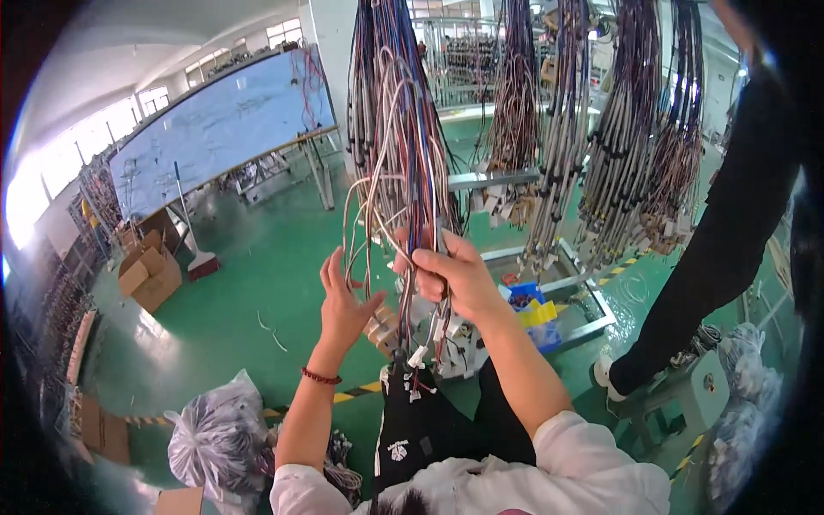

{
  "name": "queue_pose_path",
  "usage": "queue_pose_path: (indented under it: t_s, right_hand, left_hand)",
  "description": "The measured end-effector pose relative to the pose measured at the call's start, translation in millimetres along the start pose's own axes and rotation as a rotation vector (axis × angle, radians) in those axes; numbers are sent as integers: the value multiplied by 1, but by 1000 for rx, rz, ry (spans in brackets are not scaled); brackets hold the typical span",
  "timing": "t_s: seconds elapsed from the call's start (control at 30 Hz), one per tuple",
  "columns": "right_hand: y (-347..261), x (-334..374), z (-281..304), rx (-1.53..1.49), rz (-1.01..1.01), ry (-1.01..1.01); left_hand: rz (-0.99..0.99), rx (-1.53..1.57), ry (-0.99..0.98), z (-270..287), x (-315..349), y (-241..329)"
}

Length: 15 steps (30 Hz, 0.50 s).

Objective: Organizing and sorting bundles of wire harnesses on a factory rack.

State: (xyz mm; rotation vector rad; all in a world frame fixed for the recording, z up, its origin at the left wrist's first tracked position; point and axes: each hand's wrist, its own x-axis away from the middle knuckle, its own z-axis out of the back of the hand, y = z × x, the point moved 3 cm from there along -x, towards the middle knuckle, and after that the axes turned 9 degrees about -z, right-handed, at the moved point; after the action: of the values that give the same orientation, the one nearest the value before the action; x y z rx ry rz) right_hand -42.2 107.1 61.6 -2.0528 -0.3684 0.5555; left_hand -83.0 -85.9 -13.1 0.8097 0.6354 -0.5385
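A thick bundle of wires [399, 129], in white, grey, red and blue, hangs down before me. Part of this bundle lies in my right hand [459, 279], its fingers wrapped round the strands. Just left of the bundle is my left hand [343, 300], fingers apart and raised beside looping white wires. A red bead bracelet [321, 376] circles that wrist. Below the hands, wire ends with small white connectors [418, 356] dangle over my black trousers.
More wire bundles [618, 146] hang from a rack at the right. A person's black-clad leg [712, 232] stands there beside a grey stool [687, 399]. Lower left sits a plastic bag of wires [219, 429]; beyond are a cardboard box [154, 275] and a broom [202, 257]. A blue bin [541, 322] rests ahead.
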Motion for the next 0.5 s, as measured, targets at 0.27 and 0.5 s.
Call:
queue_pose_path:
  t_s: [0.27, 0.5]
  right_hand:
    - [-9, 5, 6, -36, -20, -24]
    - [-15, 13, -6, 79, -47, 43]
  left_hand:
    - [-136, -48, 201, -1, 4, 51]
    - [-33, 778, 120, -21, -4, 113]
